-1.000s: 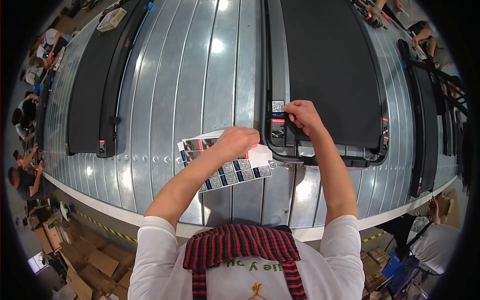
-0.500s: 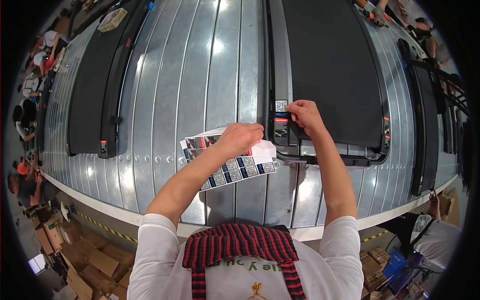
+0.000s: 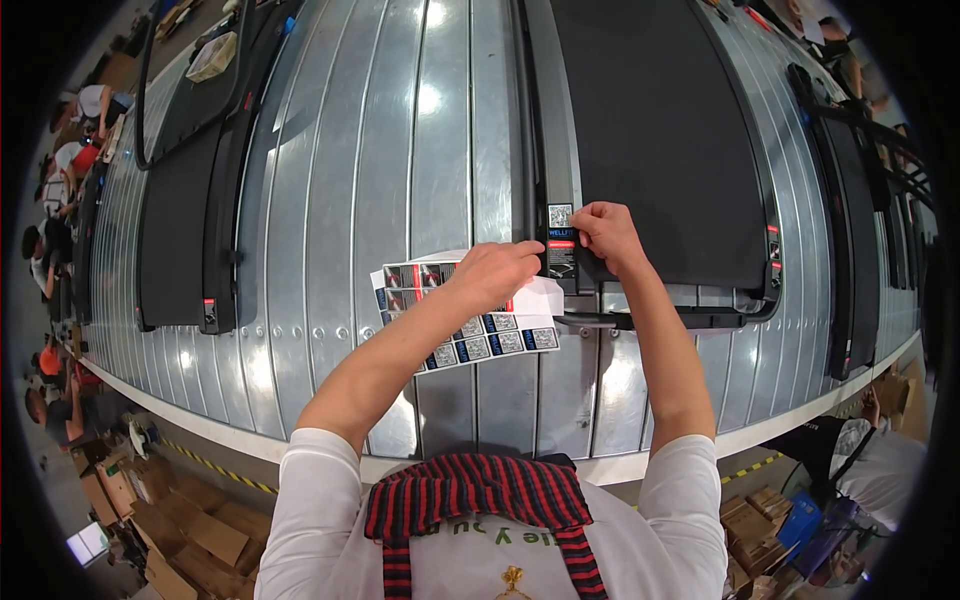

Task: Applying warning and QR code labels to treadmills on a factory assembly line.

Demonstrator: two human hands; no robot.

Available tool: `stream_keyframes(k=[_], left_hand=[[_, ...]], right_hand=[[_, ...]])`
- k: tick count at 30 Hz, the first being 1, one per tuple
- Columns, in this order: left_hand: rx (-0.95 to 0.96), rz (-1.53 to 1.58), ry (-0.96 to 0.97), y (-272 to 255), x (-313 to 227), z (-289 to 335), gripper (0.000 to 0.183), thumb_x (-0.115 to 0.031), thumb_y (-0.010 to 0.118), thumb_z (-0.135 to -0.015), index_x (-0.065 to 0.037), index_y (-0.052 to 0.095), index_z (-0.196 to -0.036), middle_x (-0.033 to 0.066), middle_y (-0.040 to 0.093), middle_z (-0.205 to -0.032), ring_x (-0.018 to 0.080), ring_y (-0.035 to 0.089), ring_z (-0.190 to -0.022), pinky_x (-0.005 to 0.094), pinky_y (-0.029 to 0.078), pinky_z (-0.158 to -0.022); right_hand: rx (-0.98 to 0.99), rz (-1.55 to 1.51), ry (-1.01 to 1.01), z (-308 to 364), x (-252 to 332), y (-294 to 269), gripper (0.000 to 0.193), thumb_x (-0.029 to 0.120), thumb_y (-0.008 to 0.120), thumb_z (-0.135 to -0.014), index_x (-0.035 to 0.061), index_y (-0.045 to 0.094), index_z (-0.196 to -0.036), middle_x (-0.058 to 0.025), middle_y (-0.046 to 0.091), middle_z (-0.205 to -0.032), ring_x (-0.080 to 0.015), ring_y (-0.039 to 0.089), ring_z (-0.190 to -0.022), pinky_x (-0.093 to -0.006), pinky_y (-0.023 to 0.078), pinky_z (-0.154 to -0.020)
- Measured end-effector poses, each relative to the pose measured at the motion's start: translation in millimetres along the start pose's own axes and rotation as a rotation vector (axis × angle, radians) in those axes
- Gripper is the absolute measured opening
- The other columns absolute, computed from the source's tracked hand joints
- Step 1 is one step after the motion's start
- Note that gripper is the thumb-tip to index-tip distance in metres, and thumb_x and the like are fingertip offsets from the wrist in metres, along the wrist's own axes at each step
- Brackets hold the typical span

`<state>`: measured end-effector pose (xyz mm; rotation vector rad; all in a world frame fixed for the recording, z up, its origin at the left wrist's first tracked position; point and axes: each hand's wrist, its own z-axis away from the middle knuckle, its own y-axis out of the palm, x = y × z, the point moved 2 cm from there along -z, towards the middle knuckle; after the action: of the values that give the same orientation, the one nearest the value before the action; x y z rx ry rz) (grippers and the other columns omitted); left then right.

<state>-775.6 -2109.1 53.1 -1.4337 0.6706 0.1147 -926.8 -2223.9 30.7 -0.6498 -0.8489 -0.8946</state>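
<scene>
A treadmill deck with a black belt (image 3: 660,130) lies in front of me. On its left rail is a code sticker (image 3: 560,215), above a black and red label (image 3: 562,258). My right hand (image 3: 610,235) is closed, with thumb and forefinger pinching the code sticker's right edge. My left hand (image 3: 495,272) is bent over several sticker sheets (image 3: 500,335), which are fanned on the metal table; its grip on them is partly hidden. The left fingertips reach the left side of the black and red label.
A slatted metal table (image 3: 390,200) spans the view. Another treadmill deck (image 3: 180,230) lies left, with a small basket (image 3: 212,58) on it; a dark treadmill frame (image 3: 835,220) stands right. Cardboard boxes (image 3: 190,530) lie below the table edge. Several people work at both sides.
My left hand has moved up and right to the label's side, and the sheets have shifted slightly with it. My right hand stays at the code sticker. A frame bar now shows over the left deck.
</scene>
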Motion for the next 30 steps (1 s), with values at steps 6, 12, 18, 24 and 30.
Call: stream_keyframes(k=[6, 12, 18, 24, 30], left_hand=[[0.003, -0.004, 0.022, 0, -1, -5, 0.011, -0.014, 0.056, -0.074, -0.004, 0.052, -0.075, 0.0062, 0.052, -0.116, 0.0284, 0.057, -0.084, 0.0385, 0.047, -0.069], [0.029, -0.015, 0.015, -1, -6, -12, 0.006, -0.007, 0.053, -0.071, -0.002, 0.054, -0.075, 0.0083, 0.048, -0.118, 0.0289, 0.058, -0.079, 0.0401, 0.047, -0.067], [0.081, -0.026, -0.029, 1, -6, -13, 0.005, -0.005, 0.052, -0.071, -0.001, 0.053, -0.074, 0.0093, 0.046, -0.122, 0.0310, 0.058, -0.078, 0.0408, 0.047, -0.067], [0.084, -0.004, -0.047, 1, -6, -13, 0.005, -0.004, 0.052, -0.071, -0.001, 0.054, -0.075, 0.0085, 0.045, -0.123, 0.0319, 0.058, -0.078, 0.0409, 0.047, -0.067], [0.089, 0.036, -0.058, 0, -4, -10, 0.007, -0.008, 0.054, -0.073, -0.002, 0.053, -0.076, 0.0070, 0.046, -0.122, 0.0316, 0.058, -0.079, 0.0404, 0.047, -0.067]], right_hand=[[-0.009, 0.012, -0.018, 0, -1, 0, 0.011, 0.010, 0.060, -0.075, 0.0001, 0.057, -0.072, -0.0002, 0.048, -0.050, -0.0042, 0.035, -0.036, -0.0194, 0.023, -0.033], [-0.044, 0.021, -0.064, -2, -4, 1, 0.012, 0.011, 0.060, -0.075, -0.0001, 0.057, -0.072, -0.0005, 0.048, -0.049, -0.0049, 0.037, -0.037, -0.0202, 0.025, -0.033], [-0.070, 0.024, -0.074, 2, -1, 2, 0.011, 0.006, 0.058, -0.070, -0.0037, 0.057, -0.066, -0.0036, 0.051, -0.050, -0.0085, 0.047, -0.044, -0.0238, 0.035, -0.041], [-0.080, 0.027, -0.120, -5, -10, 2, 0.010, 0.006, 0.057, -0.069, -0.0039, 0.057, -0.067, -0.0040, 0.052, -0.051, -0.0087, 0.047, -0.044, -0.0234, 0.035, -0.042], [-0.082, 0.007, -0.134, -3, -8, 2, 0.010, 0.006, 0.057, -0.069, -0.0035, 0.057, -0.068, -0.0037, 0.051, -0.051, -0.0086, 0.046, -0.043, -0.0232, 0.034, -0.041]])
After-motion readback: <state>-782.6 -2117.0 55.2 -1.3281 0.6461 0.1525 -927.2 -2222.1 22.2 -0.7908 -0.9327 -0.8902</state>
